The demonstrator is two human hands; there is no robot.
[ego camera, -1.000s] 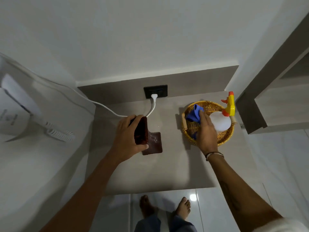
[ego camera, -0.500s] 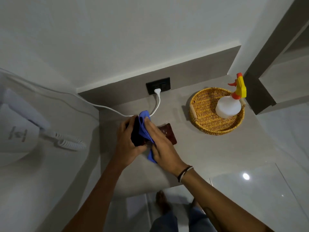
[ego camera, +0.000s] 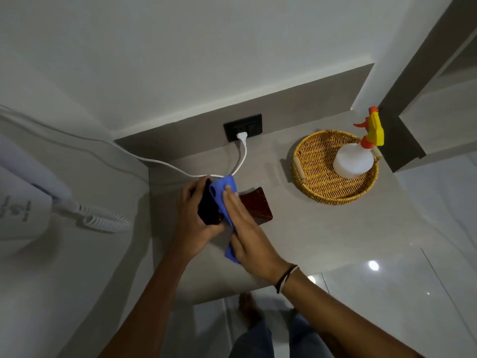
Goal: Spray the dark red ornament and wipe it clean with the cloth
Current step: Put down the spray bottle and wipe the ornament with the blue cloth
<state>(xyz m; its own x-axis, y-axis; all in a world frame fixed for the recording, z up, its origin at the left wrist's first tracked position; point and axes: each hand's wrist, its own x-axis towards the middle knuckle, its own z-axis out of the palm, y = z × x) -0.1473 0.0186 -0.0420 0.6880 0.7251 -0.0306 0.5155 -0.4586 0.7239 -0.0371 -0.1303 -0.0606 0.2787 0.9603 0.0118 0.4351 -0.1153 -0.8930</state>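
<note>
Hands together: my left hand (ego camera: 196, 223) grips the dark red ornament (ego camera: 207, 211); my right hand (ego camera: 247, 231), flat, presses the cloth (ego camera: 221, 189) at its three o'clock.

My grey counter (ego camera: 322, 228) nook
Black socket (ego camera: 242, 126) at its back, white wall (ego camera: 206, 47) above it, shiny tiles (ego camera: 387, 306) below.

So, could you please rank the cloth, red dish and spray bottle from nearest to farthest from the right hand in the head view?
1. Cloth: under the right hand, against the ornament.
2. Dish: on the counter, just right of its fingers.
3. Bottle: far right, in the basket.
</note>
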